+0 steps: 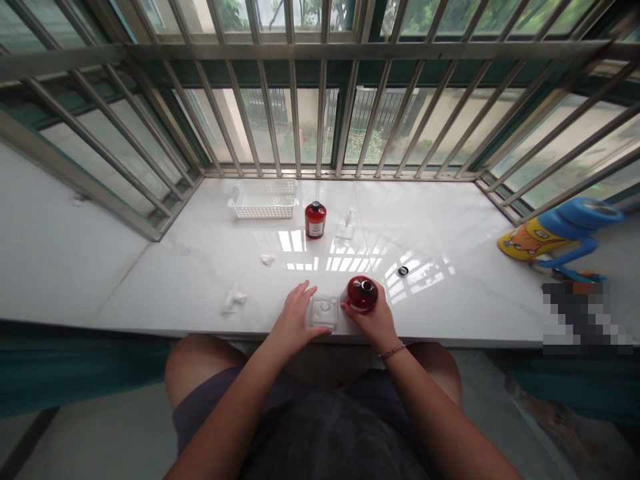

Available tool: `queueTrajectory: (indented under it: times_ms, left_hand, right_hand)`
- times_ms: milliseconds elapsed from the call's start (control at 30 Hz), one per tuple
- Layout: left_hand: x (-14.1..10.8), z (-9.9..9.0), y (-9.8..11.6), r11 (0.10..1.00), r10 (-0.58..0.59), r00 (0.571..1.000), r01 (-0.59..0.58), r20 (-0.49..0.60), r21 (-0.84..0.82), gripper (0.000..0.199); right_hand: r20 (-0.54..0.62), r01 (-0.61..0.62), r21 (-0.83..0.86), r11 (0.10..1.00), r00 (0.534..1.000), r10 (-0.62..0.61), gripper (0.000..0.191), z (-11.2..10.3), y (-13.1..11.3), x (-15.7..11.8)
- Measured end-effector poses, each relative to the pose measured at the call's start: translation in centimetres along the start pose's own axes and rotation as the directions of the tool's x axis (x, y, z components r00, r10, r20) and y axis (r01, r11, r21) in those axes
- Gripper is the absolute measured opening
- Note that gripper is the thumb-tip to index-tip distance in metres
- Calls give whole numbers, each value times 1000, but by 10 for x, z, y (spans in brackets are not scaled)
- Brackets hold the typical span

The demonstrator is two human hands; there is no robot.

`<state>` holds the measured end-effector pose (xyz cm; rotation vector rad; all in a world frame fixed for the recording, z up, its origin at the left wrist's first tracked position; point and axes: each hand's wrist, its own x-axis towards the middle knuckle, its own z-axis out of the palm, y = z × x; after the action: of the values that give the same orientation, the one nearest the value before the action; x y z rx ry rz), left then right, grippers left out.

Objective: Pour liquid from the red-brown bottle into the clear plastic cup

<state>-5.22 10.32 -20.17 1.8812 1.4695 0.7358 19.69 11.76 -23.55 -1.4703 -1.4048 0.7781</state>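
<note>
My right hand point(374, 323) is wrapped round a dark red bottle point(361, 300) with an open black neck, held close to the counter's front edge. Just left of it stands a clear square bottle point(325, 311) with a round open neck. My left hand point(295, 317) cups around that clear bottle's left side, thumb along its near edge and fingers spread by its far left corner; whether the skin touches it is hard to tell. A small black cap point(403, 271) lies on the counter, right of the red bottle.
Farther back stand a second red bottle point(315, 221) with its cap on, a clear pump top point(347, 225) and a white basket point(265, 200). Crumpled white tissues point(235, 300) lie at left. A yellow and blue flask point(555, 230) is at right. Window bars point(340, 120) close off the back.
</note>
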Motion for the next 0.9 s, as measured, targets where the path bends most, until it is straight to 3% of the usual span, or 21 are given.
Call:
queueTrajectory:
  times_ms: [100,233,467,700,900]
  left_hand:
    - [7,-1,6,999,11,999,-13,-38,-47,79]
    - [3,-8,19,984,-68,992,49,-109,-169,76]
    - [5,-21,38,890,-146,988,112,-44,-442,72]
    - [16,-26,46,966,15,986,-57,-166,-254,72]
    - [17,-23,46,968,57,977,-104,-207,-226,75]
  right_hand:
    - [-4,16,-6,1000,1000,-16,87,-9,-3,-2]
    - [-18,46,-62,997,999,-47,87,-26,-10,-6]
    - [7,231,-229,946,972,-236,82,-54,-29,3]
    - [59,395,-312,864,916,-398,76,-58,-44,22]
    - [155,547,-410,730,830,-535,69,-60,-58,36]
